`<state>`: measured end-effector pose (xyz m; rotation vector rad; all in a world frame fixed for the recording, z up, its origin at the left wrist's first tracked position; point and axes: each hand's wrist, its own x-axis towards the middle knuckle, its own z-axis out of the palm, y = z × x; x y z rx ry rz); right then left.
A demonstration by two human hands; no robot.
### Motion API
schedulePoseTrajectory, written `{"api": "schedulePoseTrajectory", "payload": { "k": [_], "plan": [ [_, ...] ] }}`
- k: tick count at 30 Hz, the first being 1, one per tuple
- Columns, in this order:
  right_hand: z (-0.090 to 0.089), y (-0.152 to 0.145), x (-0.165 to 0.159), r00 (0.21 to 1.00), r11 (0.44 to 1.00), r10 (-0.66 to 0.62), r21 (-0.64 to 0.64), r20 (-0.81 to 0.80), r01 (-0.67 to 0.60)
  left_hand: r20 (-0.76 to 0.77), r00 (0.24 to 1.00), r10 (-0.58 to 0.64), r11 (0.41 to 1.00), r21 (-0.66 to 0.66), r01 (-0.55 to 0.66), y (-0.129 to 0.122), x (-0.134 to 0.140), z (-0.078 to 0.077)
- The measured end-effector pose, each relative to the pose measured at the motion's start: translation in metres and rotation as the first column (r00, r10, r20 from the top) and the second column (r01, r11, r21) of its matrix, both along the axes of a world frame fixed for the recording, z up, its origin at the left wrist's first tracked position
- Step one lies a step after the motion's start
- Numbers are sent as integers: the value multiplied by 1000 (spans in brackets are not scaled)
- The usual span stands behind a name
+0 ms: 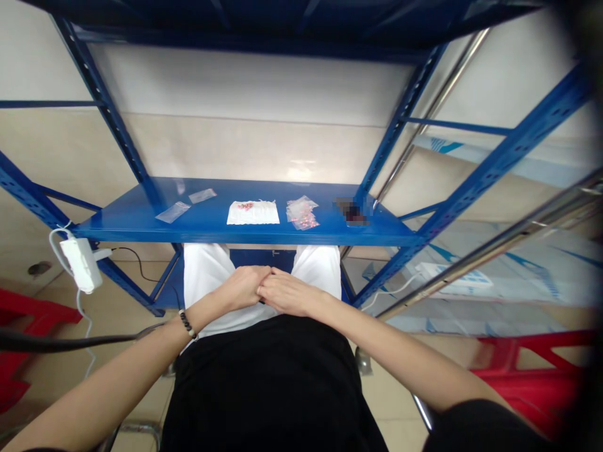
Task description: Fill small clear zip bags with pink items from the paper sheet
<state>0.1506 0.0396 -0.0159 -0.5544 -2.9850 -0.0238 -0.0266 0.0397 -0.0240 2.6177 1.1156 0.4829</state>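
Observation:
In the head view my left hand (244,287) and my right hand (285,292) meet above my lap, short of the shelf's front edge. The right hand's fingers lie over those of the left, and both hands are curled closed. A small dark bit (262,301) shows under the fingers; its kind cannot be made out. On the blue shelf (211,235) beyond them lies a white sheet (254,216) with small reddish pieces (245,206) on it. To its right is a pile of clear plastic bags (301,207) holding red and pale bits.
Two flat clear bags (173,212) lie on the shelf's left part. A blurred-out dark item (353,212) is at its right end. A white power strip (81,263) hangs at the left post. Red stools (537,370) stand on both sides. A metal rail (471,263) runs at right.

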Motion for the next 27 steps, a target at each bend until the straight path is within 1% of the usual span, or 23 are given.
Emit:
{"api": "schedulePoseTrajectory", "payload": {
  "k": [3, 5, 9, 11, 13, 16, 18, 19, 20, 21, 23, 25, 27],
  "plan": [
    [5, -9, -2, 1000, 1000, 6, -1, -21, -6, 2, 1000, -24, 999, 40, 24, -8, 2, 2],
    [8, -13, -2, 999, 1000, 11, -25, -34, -12, -6, 999, -49, 998, 40, 49, -9, 2, 3],
    [10, -9, -1, 1000, 993, -5, -120, -12, 3, -86, 991, -105, 994, 20, 107, -2, 1, 6],
    [13, -6, 0, 1000, 991, -20, -134, -1, 19, -121, 986, -117, 992, 28, 121, 3, 0, 7],
    [19, -6, 1, 1000, 992, -31, -120, 2, 31, -121, 985, -122, 990, 54, 129, 8, -1, 7],
    [35, -12, 8, 998, 994, -46, -99, -32, 42, -63, 991, -117, 988, 90, 123, 17, -9, 8],
    [48, -17, 17, 995, 995, -39, -99, -94, 29, 30, 998, -63, 996, 66, 61, 24, -18, 8],
    [54, -18, 22, 991, 995, -37, -94, -132, 24, 110, 994, -7, 999, 51, 1, 27, -23, 9],
    [59, -17, 27, 985, 996, -44, -82, -169, 30, 210, 976, 63, 997, 36, -72, 30, -28, 10],
    [63, -13, 32, 977, 997, -59, -63, -204, 47, 321, 938, 130, 989, 20, -144, 33, -31, 12],
    [67, 5, 37, 956, 994, -110, -22, -271, 108, 533, 816, 222, 969, -28, -246, 35, -32, 15],
    [66, 36, 34, 926, 986, -159, -7, -344, 166, 668, 699, 257, 963, -114, -245, 36, -29, 16],
    [62, 77, 22, 877, 974, -219, -40, -429, 224, 743, 606, 284, 959, -222, -177, 36, -23, 15]
  ]
}}
